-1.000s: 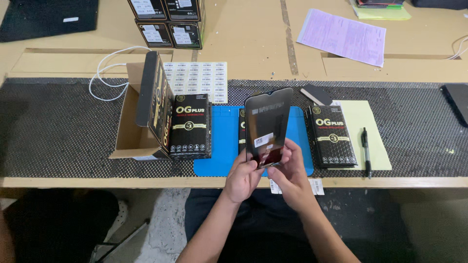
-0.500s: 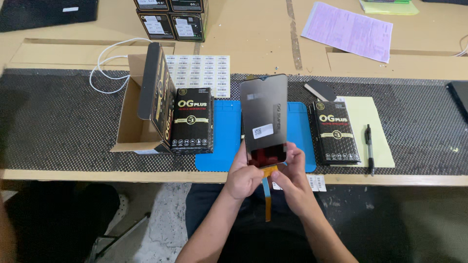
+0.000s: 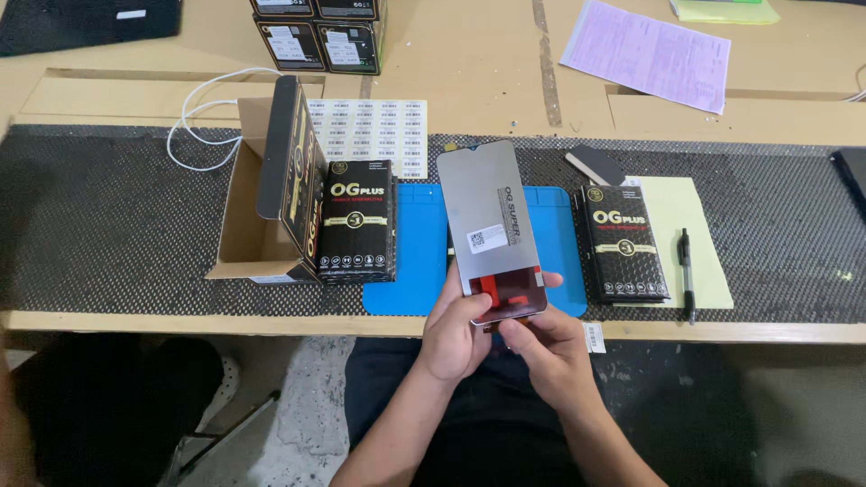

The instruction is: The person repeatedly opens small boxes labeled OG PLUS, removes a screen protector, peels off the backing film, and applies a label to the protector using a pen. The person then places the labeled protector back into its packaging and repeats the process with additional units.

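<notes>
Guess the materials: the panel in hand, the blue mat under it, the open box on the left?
Panel, held by left hand and right hand: likely glass, smooth grey sheen, thin rigid edge.
Blue mat: probably silicone or rubber, matte, moulded ridges.
Open box: cardboard, plain brown inside, glossy black print outside.

Grey phone screen panel (image 3: pixel 492 230), upright, tilted, held above bench edge.

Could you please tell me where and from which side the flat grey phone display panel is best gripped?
Probably by the long side edges of the flat grey phone display panel, coming from below near its bottom end, where the left hand and right hand pinch it. It is thin and stands tilted upright, so edges spare its faces.
</notes>
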